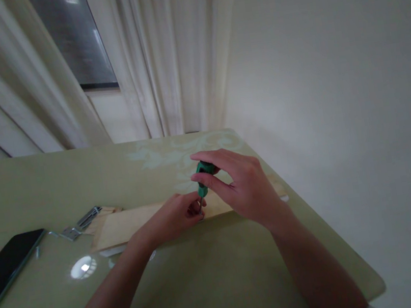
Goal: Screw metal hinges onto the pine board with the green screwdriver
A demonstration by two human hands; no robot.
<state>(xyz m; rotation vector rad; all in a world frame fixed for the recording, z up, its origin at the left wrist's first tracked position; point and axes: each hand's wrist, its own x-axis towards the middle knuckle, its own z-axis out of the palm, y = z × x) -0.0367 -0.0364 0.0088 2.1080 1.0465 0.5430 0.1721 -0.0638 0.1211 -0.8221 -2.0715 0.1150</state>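
Note:
A green-handled screwdriver (203, 189) stands nearly upright over a pale wooden board (125, 223) on the table. My right hand (239, 185) grips the handle near its top, thumb on one side and fingers on the other. Beside the metal shaft, my left hand (177, 212) rests on the board with its fingertips pinched close around the screwdriver's tip. Whatever small piece sits between those fingertips is too hidden to make out. The board lies flat, running left to right beneath both hands.
At the left lie a dark phone (7, 263), a screw (37, 252) and metal hardware (84, 222) by the board's end. A shiny round spot (83, 267) shows on the green tabletop (209, 282). Behind are curtains (170, 51); a wall (333, 78) borders the right edge.

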